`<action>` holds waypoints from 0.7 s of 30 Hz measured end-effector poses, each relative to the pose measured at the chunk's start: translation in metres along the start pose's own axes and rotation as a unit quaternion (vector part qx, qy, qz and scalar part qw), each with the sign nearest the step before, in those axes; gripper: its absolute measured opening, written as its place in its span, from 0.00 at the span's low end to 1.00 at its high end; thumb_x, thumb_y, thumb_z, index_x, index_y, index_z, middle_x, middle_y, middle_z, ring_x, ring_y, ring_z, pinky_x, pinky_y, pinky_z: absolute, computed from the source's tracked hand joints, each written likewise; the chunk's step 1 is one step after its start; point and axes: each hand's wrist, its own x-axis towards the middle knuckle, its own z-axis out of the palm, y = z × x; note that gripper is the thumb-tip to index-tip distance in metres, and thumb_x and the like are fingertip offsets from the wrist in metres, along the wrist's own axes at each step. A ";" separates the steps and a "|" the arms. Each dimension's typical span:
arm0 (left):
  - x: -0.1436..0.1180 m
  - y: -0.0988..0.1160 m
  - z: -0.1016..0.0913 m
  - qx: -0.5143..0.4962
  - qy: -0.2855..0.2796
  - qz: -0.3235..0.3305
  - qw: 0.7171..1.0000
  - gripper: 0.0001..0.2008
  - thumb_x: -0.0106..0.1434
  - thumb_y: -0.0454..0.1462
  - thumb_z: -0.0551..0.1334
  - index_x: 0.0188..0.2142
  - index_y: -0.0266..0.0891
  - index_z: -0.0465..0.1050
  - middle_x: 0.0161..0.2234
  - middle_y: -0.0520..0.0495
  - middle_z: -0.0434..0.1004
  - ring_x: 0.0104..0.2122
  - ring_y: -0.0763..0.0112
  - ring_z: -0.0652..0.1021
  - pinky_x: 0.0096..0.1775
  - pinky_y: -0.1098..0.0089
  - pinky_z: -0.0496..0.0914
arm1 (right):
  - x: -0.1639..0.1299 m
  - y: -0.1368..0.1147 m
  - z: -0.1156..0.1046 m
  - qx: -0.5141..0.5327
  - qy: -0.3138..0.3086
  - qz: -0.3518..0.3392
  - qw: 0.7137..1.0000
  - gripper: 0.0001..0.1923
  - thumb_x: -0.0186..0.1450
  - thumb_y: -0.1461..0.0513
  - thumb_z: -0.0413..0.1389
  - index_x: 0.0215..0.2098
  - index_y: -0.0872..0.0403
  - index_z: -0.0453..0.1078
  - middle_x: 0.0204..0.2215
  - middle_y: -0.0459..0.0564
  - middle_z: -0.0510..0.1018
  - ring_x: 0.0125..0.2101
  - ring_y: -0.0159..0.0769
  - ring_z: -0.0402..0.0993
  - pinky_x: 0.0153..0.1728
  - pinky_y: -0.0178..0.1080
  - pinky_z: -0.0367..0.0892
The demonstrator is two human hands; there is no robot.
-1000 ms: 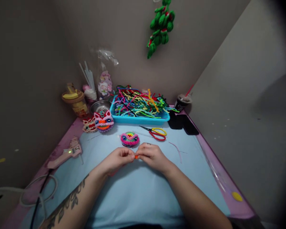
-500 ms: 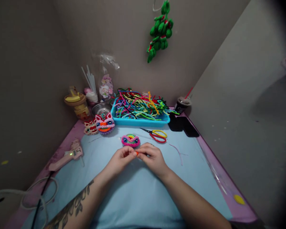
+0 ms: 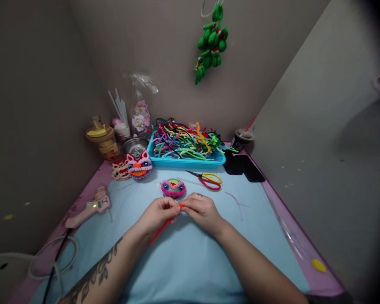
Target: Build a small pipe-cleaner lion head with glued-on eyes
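Currently, left hand [image 3: 157, 214] and right hand [image 3: 200, 208], fingertips together, pinch an orange pipe cleaner [image 3: 161, 230]; its long axis slants toward the desk's [image 3: 183, 261] near-left corner.

Orange-red pipe cleaner [image 3: 160, 231]; pink-rimmed rainbow craft piece [image 3: 173, 188]; turquoise tray [image 3: 186, 161] of multicoloured stems; red-and-yellow scissors [image 3: 209, 178]; pale blue tabletop [image 3: 190, 253].

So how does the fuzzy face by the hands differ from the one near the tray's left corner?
The pink-rimmed face is low, rounded and earless; the eared face has pointed ears and an orange mouth. The pink-rimmed face lies in front of the fingers; the eared face sits beside the blue tray. Both are multicoloured pipe-cleaner pieces.
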 end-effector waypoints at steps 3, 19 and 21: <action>0.001 0.000 0.001 0.012 0.008 -0.008 1.000 0.18 0.44 0.45 0.71 0.23 0.34 0.68 0.17 0.55 0.67 0.17 0.80 0.65 0.23 0.75 0.57 | 0.000 0.000 -0.002 -0.006 -0.014 -0.008 1.000 0.09 0.65 0.64 0.53 0.40 0.53 0.75 0.27 0.51 0.78 0.29 0.34 0.73 0.32 0.36 0.71; 0.001 -0.001 -0.001 0.062 0.025 -0.016 0.998 0.16 0.47 0.44 0.70 0.23 0.34 0.69 0.17 0.56 0.66 0.17 0.80 0.65 0.23 0.75 0.58 | -0.001 0.001 -0.004 -0.039 -0.063 -0.027 0.997 0.10 0.66 0.65 0.50 0.41 0.55 0.73 0.26 0.51 0.76 0.29 0.35 0.71 0.32 0.37 0.69; 0.000 0.001 0.001 0.042 0.019 -0.020 0.999 0.16 0.47 0.44 0.69 0.23 0.34 0.69 0.18 0.56 0.66 0.17 0.80 0.65 0.23 0.75 0.59 | -0.001 0.002 -0.004 -0.040 -0.057 -0.021 0.997 0.10 0.66 0.65 0.51 0.41 0.55 0.74 0.27 0.51 0.76 0.29 0.35 0.71 0.33 0.37 0.69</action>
